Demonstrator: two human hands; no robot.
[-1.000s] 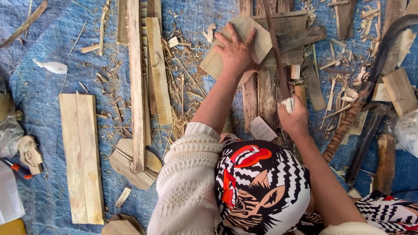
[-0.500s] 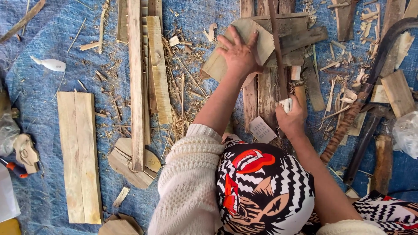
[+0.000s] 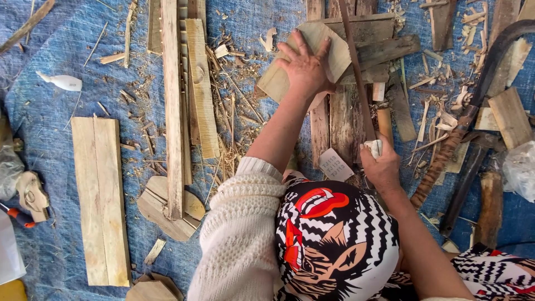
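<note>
My left hand (image 3: 305,67) lies flat, fingers spread, on a pale, roughly cut wooden board (image 3: 278,81) that rests on darker planks (image 3: 384,50) over the blue tarp (image 3: 50,134). My right hand (image 3: 382,166) is closed around the pale handle (image 3: 374,146) of a long narrow blade (image 3: 354,67). The blade runs away from me, along the board's right edge. A patterned headscarf (image 3: 334,239) hides what is under my chest.
Two joined light planks (image 3: 100,200) lie at the left, beside long wood strips (image 3: 171,106) and rounded offcuts (image 3: 159,209). A curved tool with a wrapped handle (image 3: 443,159), wood blocks (image 3: 510,114) and a plastic bag (image 3: 518,167) are on the right. Shavings are scattered around.
My right hand has drawn back slightly toward me with the blade. My left hand stays pressed on the board.
</note>
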